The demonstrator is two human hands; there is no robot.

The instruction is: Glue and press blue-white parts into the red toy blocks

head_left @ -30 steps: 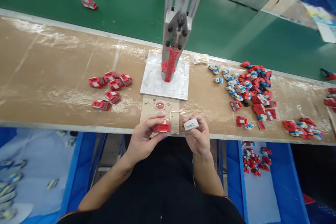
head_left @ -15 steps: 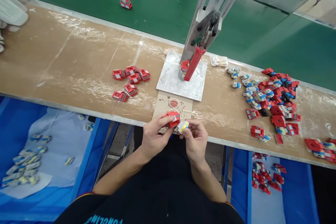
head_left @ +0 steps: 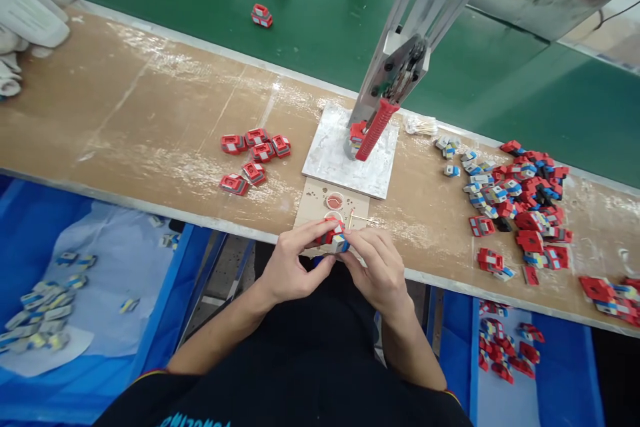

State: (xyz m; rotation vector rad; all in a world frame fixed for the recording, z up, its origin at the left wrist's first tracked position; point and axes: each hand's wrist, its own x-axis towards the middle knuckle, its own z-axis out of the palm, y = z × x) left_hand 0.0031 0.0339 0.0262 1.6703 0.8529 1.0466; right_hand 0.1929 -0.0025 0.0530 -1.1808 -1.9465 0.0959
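Note:
Just over the front edge of the bench, my left hand (head_left: 289, 263) is closed on a red toy car body (head_left: 326, 237). My right hand (head_left: 383, 268) pinches a white, blue and yellow car piece (head_left: 341, 243) from the right. The two parts touch each other between my fingertips, which cover much of both. Beyond them, a small round dish of red liquid (head_left: 335, 201) sits on a stained cardboard sheet (head_left: 313, 199). A cotton swab (head_left: 365, 219) lies to its right.
A hand press with a red handle (head_left: 377, 130) stands on a metal plate (head_left: 320, 157). Several red car bodies (head_left: 262, 151) lie left; a mixed heap of parts (head_left: 533, 187) lies right. Blue bins (head_left: 165, 287) flank me below. Behind runs a green belt (head_left: 320, 33) carrying cars.
The white piece has turned and now meets the red car body, where it was slightly apart before. My right hand has rolled over toward my left. The whole view has shifted slightly.

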